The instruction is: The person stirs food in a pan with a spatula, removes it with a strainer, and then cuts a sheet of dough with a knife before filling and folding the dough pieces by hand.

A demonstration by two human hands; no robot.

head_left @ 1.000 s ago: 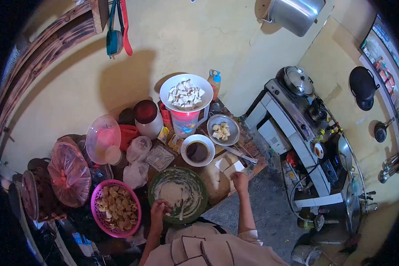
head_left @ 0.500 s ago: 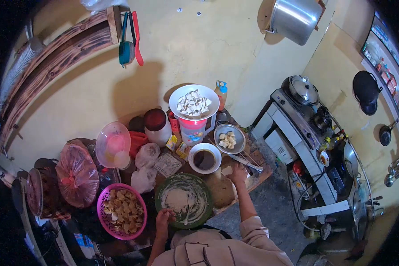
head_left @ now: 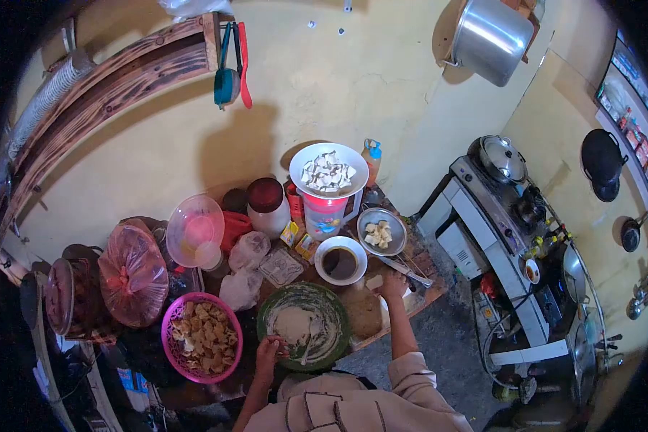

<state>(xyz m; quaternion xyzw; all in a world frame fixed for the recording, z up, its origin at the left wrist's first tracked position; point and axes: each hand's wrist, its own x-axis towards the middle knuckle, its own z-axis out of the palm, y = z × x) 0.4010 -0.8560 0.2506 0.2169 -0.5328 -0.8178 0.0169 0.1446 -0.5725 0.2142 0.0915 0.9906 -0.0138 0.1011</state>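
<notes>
My left hand is at the near left rim of a green bowl holding white batter and a spoon. Its fingers are curled; what they hold, if anything, is too small to make out. My right hand reaches down to the table's right part, beside a small pale piece, and its fingers are too small to read. Close above it lie a knife and a strainer with pale chunks. A white bowl of dark liquid stands between the strainer and the green bowl.
A pink basket of brown pieces stands left, near a tied pink bag. Behind are clear bags, a red-lidded jar and a plate of white pieces on a pitcher. A stove stands right.
The camera view has shifted, so the scene sits slightly further right in the frame. Both hands stay at nearly the same places on the table.
</notes>
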